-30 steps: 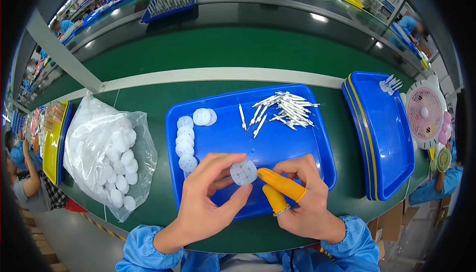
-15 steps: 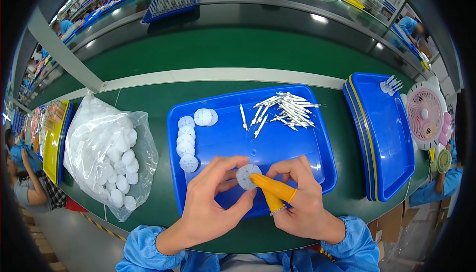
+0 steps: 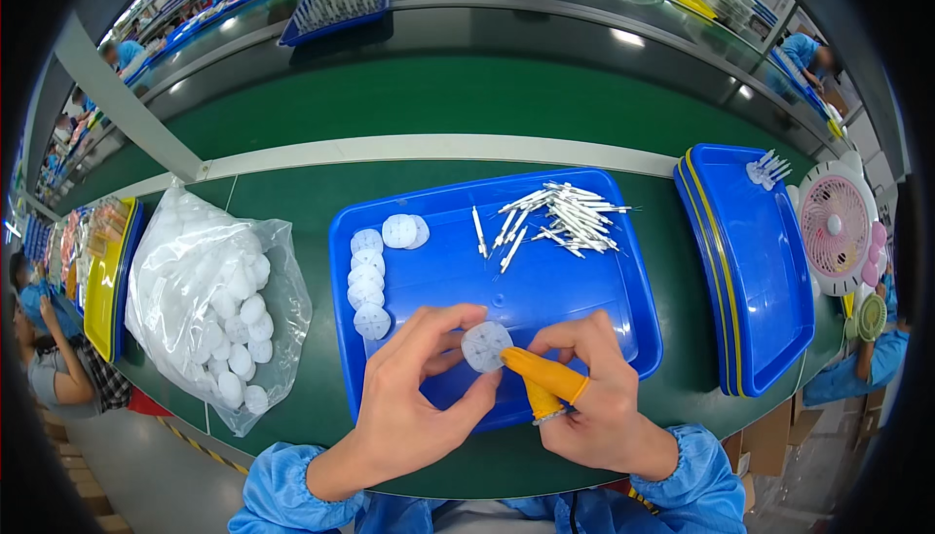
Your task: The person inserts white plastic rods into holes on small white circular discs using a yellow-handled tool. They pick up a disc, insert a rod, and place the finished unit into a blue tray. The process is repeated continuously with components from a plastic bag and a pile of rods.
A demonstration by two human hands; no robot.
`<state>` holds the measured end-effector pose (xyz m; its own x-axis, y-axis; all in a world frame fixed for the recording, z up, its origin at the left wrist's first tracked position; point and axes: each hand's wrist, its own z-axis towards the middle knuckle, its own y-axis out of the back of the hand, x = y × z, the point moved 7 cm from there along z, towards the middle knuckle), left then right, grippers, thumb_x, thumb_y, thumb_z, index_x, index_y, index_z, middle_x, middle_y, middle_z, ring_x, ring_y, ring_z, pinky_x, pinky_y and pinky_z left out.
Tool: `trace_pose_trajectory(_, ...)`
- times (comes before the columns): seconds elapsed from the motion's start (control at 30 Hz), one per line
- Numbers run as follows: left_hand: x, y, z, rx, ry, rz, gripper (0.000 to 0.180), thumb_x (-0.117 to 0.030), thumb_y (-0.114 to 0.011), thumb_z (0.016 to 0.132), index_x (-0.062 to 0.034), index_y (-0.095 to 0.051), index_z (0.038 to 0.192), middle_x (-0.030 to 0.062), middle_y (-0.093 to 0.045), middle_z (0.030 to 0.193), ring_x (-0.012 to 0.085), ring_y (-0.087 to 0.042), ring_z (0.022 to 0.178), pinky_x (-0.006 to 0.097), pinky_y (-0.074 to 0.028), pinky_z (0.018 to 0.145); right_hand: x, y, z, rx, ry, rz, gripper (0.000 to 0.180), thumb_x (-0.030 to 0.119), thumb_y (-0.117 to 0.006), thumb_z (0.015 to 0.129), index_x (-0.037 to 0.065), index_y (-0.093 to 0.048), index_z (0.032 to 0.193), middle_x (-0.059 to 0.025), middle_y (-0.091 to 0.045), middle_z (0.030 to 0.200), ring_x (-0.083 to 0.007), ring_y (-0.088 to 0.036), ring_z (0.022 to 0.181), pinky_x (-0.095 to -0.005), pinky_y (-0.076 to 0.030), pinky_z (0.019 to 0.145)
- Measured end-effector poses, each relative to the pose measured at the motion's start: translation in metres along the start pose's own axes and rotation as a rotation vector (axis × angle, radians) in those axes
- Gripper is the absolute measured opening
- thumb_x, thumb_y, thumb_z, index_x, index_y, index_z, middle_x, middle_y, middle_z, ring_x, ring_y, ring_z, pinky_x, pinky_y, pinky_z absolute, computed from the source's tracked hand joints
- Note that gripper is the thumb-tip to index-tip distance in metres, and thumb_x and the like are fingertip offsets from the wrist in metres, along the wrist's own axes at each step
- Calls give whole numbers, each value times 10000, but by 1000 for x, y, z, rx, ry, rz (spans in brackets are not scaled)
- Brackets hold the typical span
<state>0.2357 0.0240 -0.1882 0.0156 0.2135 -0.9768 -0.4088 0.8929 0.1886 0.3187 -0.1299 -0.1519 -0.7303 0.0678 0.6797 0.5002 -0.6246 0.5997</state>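
Observation:
A round, translucent white plastic disc [image 3: 486,347] with fine lines on its face is held over the near part of a blue tray [image 3: 419,242]. My left hand [image 3: 419,393] grips its edge between thumb and fingers. From the other side, my right hand [image 3: 584,388], wearing yellow finger cots on two fingers, pinches at the disc's right edge; whether anything small is between those fingertips is hidden. Several like discs [image 3: 366,286] lie in an overlapping column along the tray's left side. Thin white sticks with fine wire ends [image 3: 575,217] are heaped at the tray's far right.
A clear plastic bag [image 3: 205,290] full of white discs lies left of the tray. Stacked blue trays [image 3: 750,271] stand tilted at the right, beside a pink and white fan [image 3: 836,222]. A yellow tray [image 3: 105,290] is at the far left. Beyond the pale ledge runs a green belt [image 3: 467,95].
My right fingertips have shifted slightly right, from over the disc's face to its edge, baring more of it. My left hand has hardly moved.

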Motion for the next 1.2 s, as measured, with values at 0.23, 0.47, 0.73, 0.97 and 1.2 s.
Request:
trace_pose_trajectory(0.23, 0, -3, -1, 18, -7, 18, 556, -14, -834, 830, -37, -643, 1352, 136, -706, 1225, 279, -751, 1090, 392, -638, 921, 2, 0, -3, -22, 12, -4, 481, -87, -704, 539, -95, -788, 1013, -165, -649, 1120, -328, -563, 912, -386, -501, 709)
trace_pose_trajectory(0.47, -2, -5, 0, 61, -7, 24, 562, 39, -811, 832, -8, -617, 1357, 135, -679, 1238, 268, -735, 1139, 387, -627, 963, 0, 0, -2, -23, 24, -7, 514, -90, -706, 552, -86, -783, 1060, -161, -641, 1132, -324, -549, 893, -394, -496, 714)
trace_pose_trajectory(0.73, -5, -9, -1, 127, 0, 42, 572, 121, -779, 841, 22, -582, 1369, 127, -625, 1288, 235, -694, 1229, 370, -613, 1014, -5, 2, 0, -20, -63, -56, 502, -97, -709, 582, -78, -786, 1078, -154, -624, 1138, -314, -539, 893, -390, -493, 699)
trace_pose_trajectory(0.97, -7, -9, 0, 136, 7, 50, 567, 115, -784, 844, 27, -584, 1367, 130, -626, 1283, 237, -695, 1231, 363, -613, 1010, -7, 2, 0, 4, -44, -79, 481, -96, -707, 588, -79, -787, 1063, -149, -622, 1143, -308, -535, 897, -380, -487, 690)
trace_pose_trajectory(1.2, -5, -8, 1, 130, 23, 53, 568, 110, -783, 845, 33, -584, 1372, 140, -636, 1275, 244, -706, 1217, 369, -618, 1006, -4, 2, -1, -11, -14, -72, 458, -87, -708, 582, -85, -792, 1033, -147, -635, 1149, -313, -537, 911, -382, -489, 701)
